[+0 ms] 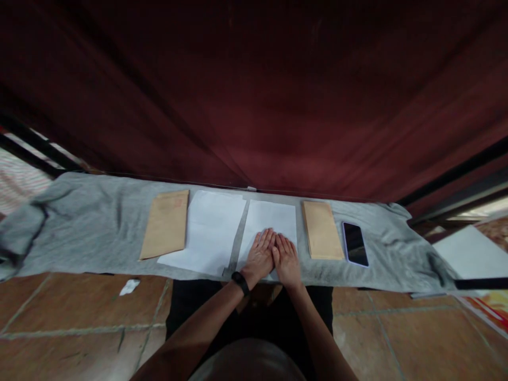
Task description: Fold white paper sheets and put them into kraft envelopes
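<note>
The white paper (273, 212) lies on the grey cloth (99, 222), between a paler spread of sheets (214, 230) and the right-hand brown envelope (322, 230); whether it is one sheet or several cannot be told. It looks light, thin and limp, likely to crease under a pinch and slide on the soft cloth, so a far corner or side edge seems the best hold, with a flat palm to steady it. The left hand (260, 256) and right hand (287, 260) rest palm down on its near part, side by side and meeting, fingers stretched forward and gripping nothing, forearms converging from below.
</note>
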{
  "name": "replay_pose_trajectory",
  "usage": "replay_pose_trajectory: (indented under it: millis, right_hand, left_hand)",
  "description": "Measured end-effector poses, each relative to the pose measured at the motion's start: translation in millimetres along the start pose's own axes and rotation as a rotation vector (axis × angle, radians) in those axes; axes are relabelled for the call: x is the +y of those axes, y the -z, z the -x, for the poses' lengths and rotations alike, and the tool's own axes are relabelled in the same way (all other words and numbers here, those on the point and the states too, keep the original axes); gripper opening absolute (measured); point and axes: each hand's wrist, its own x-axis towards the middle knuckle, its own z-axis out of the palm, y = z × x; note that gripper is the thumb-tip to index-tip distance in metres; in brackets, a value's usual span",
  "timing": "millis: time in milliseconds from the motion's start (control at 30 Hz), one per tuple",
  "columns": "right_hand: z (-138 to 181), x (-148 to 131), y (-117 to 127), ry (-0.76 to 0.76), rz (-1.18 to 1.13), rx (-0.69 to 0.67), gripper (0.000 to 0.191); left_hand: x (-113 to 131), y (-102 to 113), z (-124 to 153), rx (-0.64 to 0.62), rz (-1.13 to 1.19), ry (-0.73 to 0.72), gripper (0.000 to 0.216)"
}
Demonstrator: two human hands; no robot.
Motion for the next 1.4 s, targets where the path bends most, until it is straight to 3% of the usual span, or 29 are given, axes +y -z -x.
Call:
replay_pose_trajectory:
  millis: [133,333,633,1033,1267,1400]
  right_hand:
    - [6,8,-1,0.043,0.114,-0.017,0.056]
    - [14,20,-6,0.126,0.273,0.07,0.053]
    - [27,30,1,0.203,0.44,0.095,0.051]
    - [29,24,3,0.125,0.444,0.122,0.052]
    - [47,36,7,0.134,0.394,0.123,0.059]
    - [37,33,10,0.114,0.347,0.1,0.055]
  left_hand:
    - [-4,6,5,-0.004,0.02,0.005,0.059]
    - [-13,17,14,0.012,0.0,0.023,0.063]
    - [-14,19,16,0.006,-0.008,0.018,0.065]
    - [-9,21,15,-0.029,-0.071,0.014,0.066]
    - [-6,21,13,-0.049,-0.105,0.029,0.066]
    - [-7,19,12,-0.036,-0.089,0.03,0.066]
